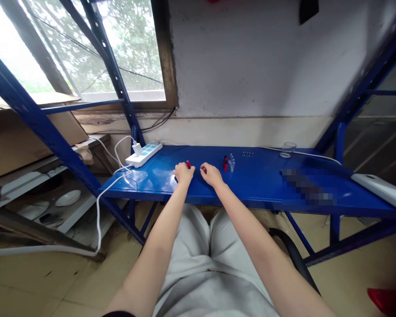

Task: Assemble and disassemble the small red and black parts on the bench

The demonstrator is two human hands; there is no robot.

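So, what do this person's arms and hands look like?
The left hand and right hand wear no gloves; rings are too small to tell. The forearms are bare, with no watch or cable visible on them. A dark sleeve edge shows on the left arm, at the bottom of the picture.

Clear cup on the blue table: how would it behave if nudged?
The clear cup is probably rigid and perhaps breakable, being see-through like glass. Its broad base on the shiny blue table suggests sliding rather than tipping.

Blue table [257, 182] with red pieces [225, 164], glass [287, 154]
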